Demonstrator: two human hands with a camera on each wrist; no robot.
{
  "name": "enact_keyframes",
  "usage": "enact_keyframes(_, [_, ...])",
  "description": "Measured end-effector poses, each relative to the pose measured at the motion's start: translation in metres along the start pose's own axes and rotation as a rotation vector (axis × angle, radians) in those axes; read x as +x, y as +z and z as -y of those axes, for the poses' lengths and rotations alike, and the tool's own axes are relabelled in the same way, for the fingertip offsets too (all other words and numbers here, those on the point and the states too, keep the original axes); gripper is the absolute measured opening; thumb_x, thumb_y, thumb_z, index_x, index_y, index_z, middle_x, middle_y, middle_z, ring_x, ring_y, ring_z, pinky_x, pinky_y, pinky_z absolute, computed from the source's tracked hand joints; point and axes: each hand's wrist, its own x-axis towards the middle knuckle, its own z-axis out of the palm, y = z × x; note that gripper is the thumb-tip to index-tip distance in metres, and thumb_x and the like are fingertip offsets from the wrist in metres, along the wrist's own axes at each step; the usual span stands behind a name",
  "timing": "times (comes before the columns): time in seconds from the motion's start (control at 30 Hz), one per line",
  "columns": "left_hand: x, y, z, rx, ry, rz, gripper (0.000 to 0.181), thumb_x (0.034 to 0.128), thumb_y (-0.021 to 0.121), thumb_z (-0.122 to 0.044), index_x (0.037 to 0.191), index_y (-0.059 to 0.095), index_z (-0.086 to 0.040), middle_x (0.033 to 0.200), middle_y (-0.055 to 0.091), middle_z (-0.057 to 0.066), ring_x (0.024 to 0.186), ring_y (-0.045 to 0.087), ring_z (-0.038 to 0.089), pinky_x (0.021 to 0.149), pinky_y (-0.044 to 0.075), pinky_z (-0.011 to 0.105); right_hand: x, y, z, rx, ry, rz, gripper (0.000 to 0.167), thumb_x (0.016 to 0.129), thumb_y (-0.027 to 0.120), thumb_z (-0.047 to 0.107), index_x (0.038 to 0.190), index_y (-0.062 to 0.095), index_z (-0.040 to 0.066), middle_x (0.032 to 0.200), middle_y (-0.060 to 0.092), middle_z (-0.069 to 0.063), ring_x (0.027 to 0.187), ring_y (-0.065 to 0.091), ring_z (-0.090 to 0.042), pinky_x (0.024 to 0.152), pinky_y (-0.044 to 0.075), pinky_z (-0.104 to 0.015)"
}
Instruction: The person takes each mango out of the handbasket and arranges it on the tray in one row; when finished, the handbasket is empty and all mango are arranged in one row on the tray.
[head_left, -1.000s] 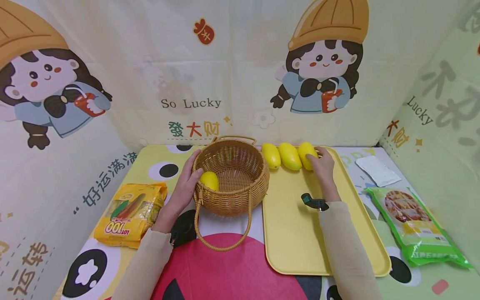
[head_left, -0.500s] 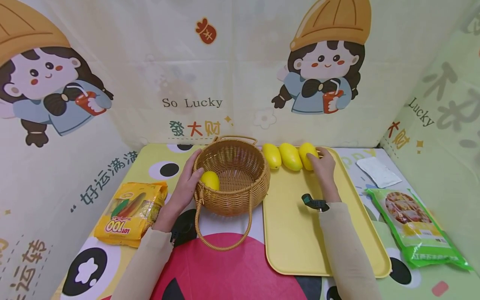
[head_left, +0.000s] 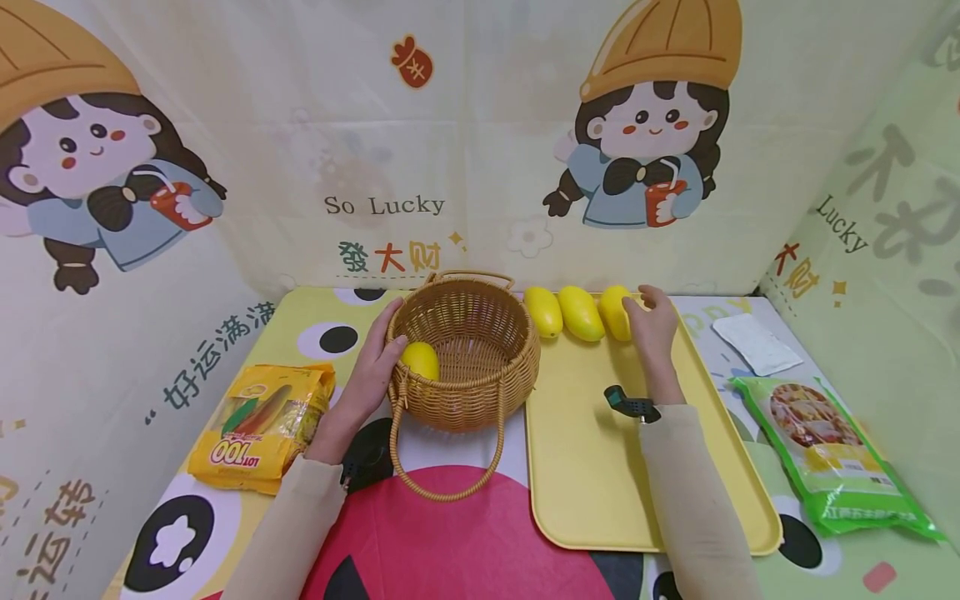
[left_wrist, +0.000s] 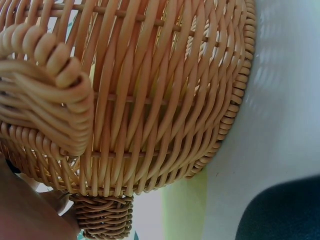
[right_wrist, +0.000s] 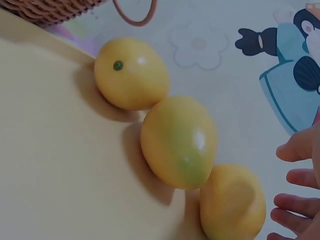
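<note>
The left hand [head_left: 366, 371] has its grip on the wicker basket [head_left: 465, 408] at the rim, one yellow mango [head_left: 422, 361] lying inside; the right hand [head_left: 654, 329], its grip wide, is just beside the rightmost mango [head_left: 615, 310] of three along the far edge of the yellow tray [head_left: 581, 450], right of the basket on the desk [head_left: 450, 542].

Head view: bright, evenly lit
Mangoes [right_wrist: 179, 142]: white highlights, soft shadows leftward on tray [right_wrist: 60, 145]
Basket [left_wrist: 145, 90]: weave crisp, pale surface [left_wrist: 285, 100] beside it hazy
</note>
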Motion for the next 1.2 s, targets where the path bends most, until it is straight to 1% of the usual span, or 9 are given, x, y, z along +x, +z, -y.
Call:
enact_keyframes(0.2, [0.000, 0.000, -0.001, 0.002, -0.009, 0.001, 0.061, 0.1040, 0.040, -0.016, 0.160, 0.017, -0.014, 0.165, 0.017, 0.011, 0.150, 0.023, 0.036, 0.121, 0.024, 0.057, -0.001, 0.003, 0.005, 0.038, -0.070, -0.011, 0.044, 0.094, 0.060, 0.020, 0.135, 0.058, 0.004, 0.138, 0.057, -0.021, 0.130, 0.050, -0.033, 0.111, 0.040, -0.048])
enact_keyframes(0.4, [-0.001, 0.000, -0.001, 0.002, -0.010, 0.001, 0.061, 0.1038, 0.040, -0.017, 0.160, 0.016, -0.013, 0.165, 0.017, 0.011, 0.150, 0.023, 0.037, 0.121, 0.024, 0.058, -0.008, 0.008, 0.017, 0.055, -0.146, 0.000, 0.043, 0.095, 0.059, 0.018, 0.136, 0.058, 0.005, 0.138, 0.058, -0.016, 0.129, 0.051, -0.030, 0.114, 0.038, -0.044])
enact_keyframes(0.6, [-0.001, 0.000, -0.001, -0.002, -0.005, 0.002, 0.061, 0.1040, 0.040, -0.017, 0.160, 0.016, -0.013, 0.165, 0.017, 0.011, 0.150, 0.023, 0.037, 0.121, 0.025, 0.058, -0.014, 0.013, 0.026, 0.089, -0.213, 0.049, 0.041, 0.095, 0.060, 0.016, 0.135, 0.059, 0.005, 0.139, 0.058, -0.015, 0.128, 0.052, -0.030, 0.114, 0.040, -0.046])
enact_keyframes(0.77, [0.000, 0.000, 0.000, -0.006, -0.004, 0.005, 0.060, 0.1043, 0.040, -0.016, 0.160, 0.016, -0.014, 0.165, 0.017, 0.011, 0.150, 0.023, 0.037, 0.121, 0.025, 0.057, -0.019, 0.018, 0.032, 0.108, -0.233, 0.109, 0.042, 0.097, 0.060, 0.019, 0.137, 0.057, 0.007, 0.139, 0.057, -0.013, 0.127, 0.053, -0.027, 0.113, 0.042, -0.045])
enact_keyframes(0.97, [0.001, 0.001, 0.000, -0.005, -0.002, 0.006, 0.060, 0.1043, 0.040, -0.015, 0.160, 0.016, -0.014, 0.165, 0.017, 0.011, 0.150, 0.024, 0.037, 0.121, 0.024, 0.057, -0.027, 0.024, 0.039, 0.128, -0.258, 0.159, 0.041, 0.097, 0.060, 0.017, 0.137, 0.057, 0.007, 0.133, 0.059, -0.018, 0.124, 0.056, -0.031, 0.113, 0.042, -0.045])
enact_keyframes(1.07, [0.001, 0.000, 0.000, -0.002, 0.000, 0.003, 0.060, 0.1041, 0.040, -0.014, 0.160, 0.017, -0.014, 0.165, 0.018, 0.011, 0.149, 0.024, 0.037, 0.121, 0.024, 0.057, -0.036, 0.024, 0.051, 0.126, -0.262, 0.188, 0.041, 0.096, 0.059, 0.013, 0.136, 0.057, 0.003, 0.130, 0.059, -0.023, 0.122, 0.057, -0.034, 0.112, 0.043, -0.047])
enact_keyframes(1.2, [0.000, 0.000, 0.001, 0.000, -0.002, 0.003, 0.061, 0.1041, 0.040, -0.016, 0.160, 0.016, -0.013, 0.165, 0.017, 0.012, 0.149, 0.024, 0.038, 0.121, 0.024, 0.058, -0.054, 0.020, 0.076, 0.126, -0.281, 0.229, 0.041, 0.097, 0.058, 0.011, 0.137, 0.055, 0.000, 0.128, 0.059, -0.026, 0.120, 0.057, -0.035, 0.111, 0.044, -0.048])
